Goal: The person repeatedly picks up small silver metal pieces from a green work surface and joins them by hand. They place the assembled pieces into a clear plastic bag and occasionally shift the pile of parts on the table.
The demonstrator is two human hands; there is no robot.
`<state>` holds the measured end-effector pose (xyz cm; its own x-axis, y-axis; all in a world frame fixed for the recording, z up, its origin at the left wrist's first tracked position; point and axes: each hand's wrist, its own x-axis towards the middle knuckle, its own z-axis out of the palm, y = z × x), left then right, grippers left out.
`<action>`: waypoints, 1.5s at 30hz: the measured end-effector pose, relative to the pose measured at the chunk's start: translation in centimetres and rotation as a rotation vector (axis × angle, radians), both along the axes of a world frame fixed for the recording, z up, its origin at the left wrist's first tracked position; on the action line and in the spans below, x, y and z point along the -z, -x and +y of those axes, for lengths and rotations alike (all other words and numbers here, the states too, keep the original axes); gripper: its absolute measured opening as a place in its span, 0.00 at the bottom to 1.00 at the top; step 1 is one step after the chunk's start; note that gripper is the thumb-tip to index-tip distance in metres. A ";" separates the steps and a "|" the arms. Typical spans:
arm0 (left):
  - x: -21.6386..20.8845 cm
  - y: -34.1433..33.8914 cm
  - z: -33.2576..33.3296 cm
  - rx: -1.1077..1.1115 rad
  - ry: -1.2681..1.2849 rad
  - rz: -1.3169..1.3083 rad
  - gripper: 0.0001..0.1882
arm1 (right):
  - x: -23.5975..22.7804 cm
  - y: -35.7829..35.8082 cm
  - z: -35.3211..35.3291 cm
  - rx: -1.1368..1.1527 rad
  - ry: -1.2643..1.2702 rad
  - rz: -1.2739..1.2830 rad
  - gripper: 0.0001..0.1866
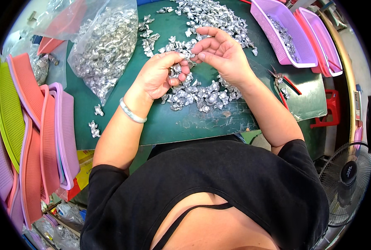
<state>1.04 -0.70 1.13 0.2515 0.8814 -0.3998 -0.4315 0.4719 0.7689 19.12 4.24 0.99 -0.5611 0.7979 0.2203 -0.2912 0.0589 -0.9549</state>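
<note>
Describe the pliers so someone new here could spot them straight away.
On the green table, look just right of the person's right forearm. Nearer the person than the purple basket of small silvery pieces lie the pliers. Their two red handles, spread apart, distinguish them from the silvery pieces.

The desk (162, 126) is being viewed by a single fisheye camera from the person's head, above and close to the near edge, facing down and forward; the person's torso (235, 183) is being taken in below that edge.
</note>
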 end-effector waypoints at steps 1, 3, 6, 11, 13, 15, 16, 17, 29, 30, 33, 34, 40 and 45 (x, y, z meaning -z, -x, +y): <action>0.0 0.0 0.0 0.001 -0.007 0.005 0.09 | 0.0 0.0 0.0 0.002 0.001 0.004 0.23; 0.1 0.0 0.1 0.003 -0.021 0.015 0.09 | 0.0 0.0 0.0 0.006 0.003 0.012 0.23; 0.0 -0.2 0.0 -0.016 -0.078 0.091 0.08 | 0.2 -0.1 0.1 0.067 -0.075 -0.123 0.24; -0.2 0.1 0.1 -0.101 -0.102 0.018 0.05 | 1.1 -0.4 0.3 0.132 -0.655 -0.656 0.28; 0.0 0.2 0.2 -0.128 -0.121 -0.066 0.04 | 1.2 0.0 0.3 0.132 -0.812 -0.735 0.29; 0.8 0.7 0.6 -0.122 -0.181 -0.179 0.03 | 1.3 0.4 0.3 0.146 -0.832 -0.740 0.29; 0.6 0.6 0.5 -0.159 -0.146 -0.191 0.03 | 1.2 0.5 0.3 0.141 -0.827 -0.758 0.29; 0.5 0.6 0.5 -0.169 -0.127 -0.180 0.04 | 1.2 0.5 0.2 0.136 -0.822 -0.777 0.29; 0.2 0.1 0.3 -0.081 -0.084 0.108 0.08 | 0.3 -0.2 0.3 0.098 -0.406 -0.441 0.25; 0.1 -0.1 0.2 -0.066 -0.074 0.130 0.08 | 0.1 -0.1 0.2 0.085 -0.388 -0.422 0.25; -0.2 -0.3 0.0 -0.031 -0.066 0.169 0.08 | 0.1 -0.1 0.1 0.047 -0.328 -0.368 0.26; -0.1 -0.3 0.0 -0.030 -0.066 0.165 0.08 | 0.1 0.0 0.2 0.034 -0.308 -0.350 0.27; 0.3 0.3 0.3 -0.023 -0.030 0.033 0.08 | 0.8 -0.4 0.5 -0.060 -0.283 -0.462 0.29; -0.2 0.0 0.0 -0.050 -0.009 0.005 0.07 | 0.9 0.1 -0.1 -0.116 -0.449 -0.631 0.31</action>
<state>0.99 -0.65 1.32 0.2051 0.8963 -0.3932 -0.4505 0.4431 0.7751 19.06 4.15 0.05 -0.7616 0.6369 0.1198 0.2709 0.4808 -0.8339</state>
